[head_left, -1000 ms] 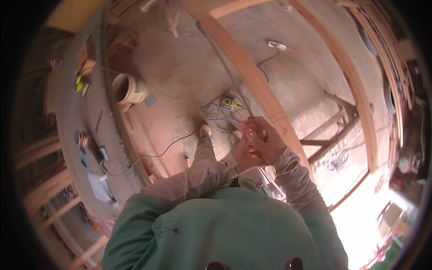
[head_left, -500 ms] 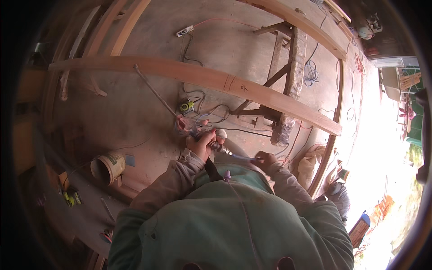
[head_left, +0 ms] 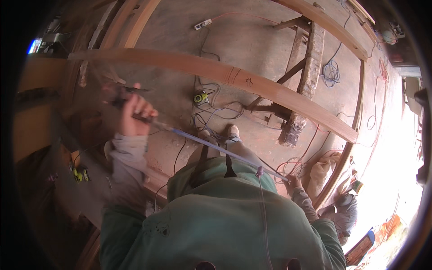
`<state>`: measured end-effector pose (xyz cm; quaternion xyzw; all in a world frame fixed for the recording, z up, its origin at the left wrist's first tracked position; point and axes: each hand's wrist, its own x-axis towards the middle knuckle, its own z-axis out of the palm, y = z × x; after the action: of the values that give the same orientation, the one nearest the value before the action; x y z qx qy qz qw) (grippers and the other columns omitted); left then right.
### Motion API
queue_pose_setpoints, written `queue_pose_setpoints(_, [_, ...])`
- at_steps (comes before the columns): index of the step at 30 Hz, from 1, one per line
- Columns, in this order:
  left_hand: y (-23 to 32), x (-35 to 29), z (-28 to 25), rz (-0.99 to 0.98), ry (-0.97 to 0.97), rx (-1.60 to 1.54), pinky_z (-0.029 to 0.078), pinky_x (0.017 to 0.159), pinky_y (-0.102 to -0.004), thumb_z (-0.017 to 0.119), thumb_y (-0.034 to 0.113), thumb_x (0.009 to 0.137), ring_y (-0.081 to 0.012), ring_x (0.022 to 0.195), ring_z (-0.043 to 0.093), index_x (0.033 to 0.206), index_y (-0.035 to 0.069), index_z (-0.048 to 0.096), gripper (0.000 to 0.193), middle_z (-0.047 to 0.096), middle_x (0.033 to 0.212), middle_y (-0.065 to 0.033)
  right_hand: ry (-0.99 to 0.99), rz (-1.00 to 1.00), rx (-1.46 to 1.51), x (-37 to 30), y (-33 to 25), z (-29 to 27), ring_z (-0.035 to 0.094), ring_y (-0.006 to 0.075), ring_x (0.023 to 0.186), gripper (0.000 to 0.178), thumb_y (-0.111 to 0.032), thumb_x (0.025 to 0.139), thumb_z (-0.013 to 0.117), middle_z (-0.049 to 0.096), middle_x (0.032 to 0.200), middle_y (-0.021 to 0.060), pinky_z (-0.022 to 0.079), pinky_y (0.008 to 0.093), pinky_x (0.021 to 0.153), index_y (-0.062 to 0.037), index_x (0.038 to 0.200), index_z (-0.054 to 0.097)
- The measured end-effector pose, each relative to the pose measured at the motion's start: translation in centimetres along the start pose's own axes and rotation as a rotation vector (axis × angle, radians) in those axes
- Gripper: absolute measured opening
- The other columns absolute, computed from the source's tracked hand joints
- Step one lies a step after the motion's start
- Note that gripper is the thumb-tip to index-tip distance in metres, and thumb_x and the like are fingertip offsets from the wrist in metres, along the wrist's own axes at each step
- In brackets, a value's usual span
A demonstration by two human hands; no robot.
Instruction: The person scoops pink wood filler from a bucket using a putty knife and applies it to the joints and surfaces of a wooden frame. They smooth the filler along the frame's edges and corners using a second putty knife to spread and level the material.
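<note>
My left hand (head_left: 136, 114) is raised to the left, its fingers wrapped round the handle of a dark air gun (head_left: 120, 96), which is smeared by motion. From the handle's lower end a blue air hose (head_left: 202, 141) runs taut across the front of my body. Low on the right, my right hand (head_left: 292, 181) is closed round that hose. Just beyond the air gun lies a long wooden beam (head_left: 211, 71) with pencil marks on it.
A rough trestle (head_left: 306, 85) supports the beam on the right. Cables and a yellow-green power tool (head_left: 200, 97) lie on the floor beyond my feet. A power strip (head_left: 203, 24) is farther off. At right sits a pale sack (head_left: 325, 173); another yellow-green tool (head_left: 81, 175) is at left.
My left hand has swung up and left with the air gun, away from my waist. My right hand has moved right and down, and the hose between them now stretches long and straight.
</note>
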<state>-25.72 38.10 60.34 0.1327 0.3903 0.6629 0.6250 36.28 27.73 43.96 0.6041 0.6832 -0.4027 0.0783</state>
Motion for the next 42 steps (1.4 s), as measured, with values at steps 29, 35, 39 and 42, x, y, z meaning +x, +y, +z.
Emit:
queue_pose_setpoints(29, [38.3,-20.9,-35.1,0.748,0.236,-0.269,0.037,0.061,-0.0274,0.054,0.007,0.091,-0.0126,0.061,0.040,0.096,0.002,0.054,0.008,0.036,0.061,0.0012,0.435,-0.230,0.010,12.7,-34.2,-35.4,0.047,0.0079,0.057,0.011,-0.002,0.089,0.050,0.050,0.066,-0.0033,0.044,0.0234,0.050,-0.0065,0.096,0.057])
queue_pose_setpoints(35, [35.8,-17.0,-32.2,0.797,0.210,-0.182,0.039,0.065,-0.0303,0.054,0.009,0.092,-0.0132,0.063,0.041,0.094,0.004,0.053,0.006,0.038,0.064,0.0008,0.621,-0.275,-0.118,12.7,-37.5,-36.4,0.044,0.0057,0.060,0.013,-0.012,0.093,0.049,0.055,0.069,-0.0018,0.040,0.0238,0.057,-0.0054,0.097,0.061])
queue_pose_setpoints(39, [31.2,-14.4,-27.5,0.774,0.519,-0.141,0.040,0.067,-0.0311,0.053,0.013,0.095,-0.0124,0.065,0.042,0.105,0.005,0.053,0.013,0.037,0.066,0.0011,0.636,-0.265,-0.052,16.0,-42.1,-32.9,0.033,0.0020,0.040,0.015,-0.024,0.093,0.061,0.041,0.055,-0.0068,0.024,0.0222,0.036,-0.0106,0.086,0.057])
queue_pose_setpoints(42, [27.7,-13.6,-25.3,0.674,0.374,-0.061,0.041,0.067,-0.0291,0.053,0.015,0.096,-0.0102,0.063,0.040,0.117,0.009,0.049,0.023,0.032,0.066,0.0035,0.303,-0.227,0.063,16.6,-44.3,-30.4,0.041,0.0024,0.047,0.013,-0.019,0.091,0.062,0.047,0.059,-0.0058,0.033,0.0199,0.042,-0.0074,0.089,0.057])
